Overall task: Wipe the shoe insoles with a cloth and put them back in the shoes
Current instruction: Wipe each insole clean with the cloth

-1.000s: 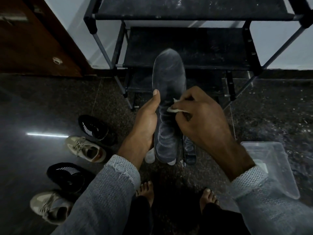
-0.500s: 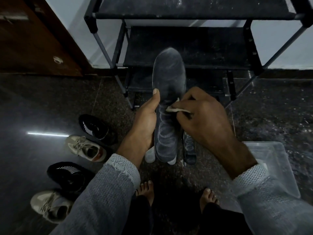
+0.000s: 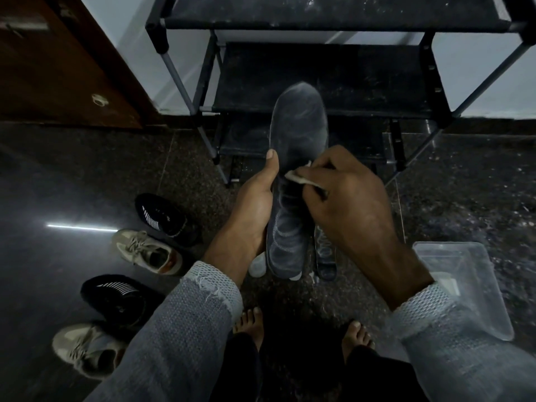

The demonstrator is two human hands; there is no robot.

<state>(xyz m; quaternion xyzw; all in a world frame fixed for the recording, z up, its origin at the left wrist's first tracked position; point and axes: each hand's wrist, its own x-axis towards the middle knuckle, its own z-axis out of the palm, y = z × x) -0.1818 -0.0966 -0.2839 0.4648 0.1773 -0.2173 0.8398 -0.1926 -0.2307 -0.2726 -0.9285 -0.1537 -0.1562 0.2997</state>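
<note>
Mid-task, wiping stage. One dark insole is held up in front of the shoe rack, toe end pointing toward the rack; pale smear marks run along its length, so the wipe looks under way, not finished. A second insole lies on the floor just right of the held one's heel, partly hidden; cannot tell if it is wiped. Something pale sits under the held heel, unclear what. Four shoes stand left of the held insole: two black shoes and two beige shoes, alternating. No insole looks refitted yet, so reinsertion is probably all still to do.

Left hand: curled around the insole's left edge, thumb lying up along it, fingers hidden behind.

Right hand: closed into a pinch on a small pale cloth, pressing it to the insole's middle, touching.

A clear plastic container sits on the floor right of the insole, well apart.
</note>
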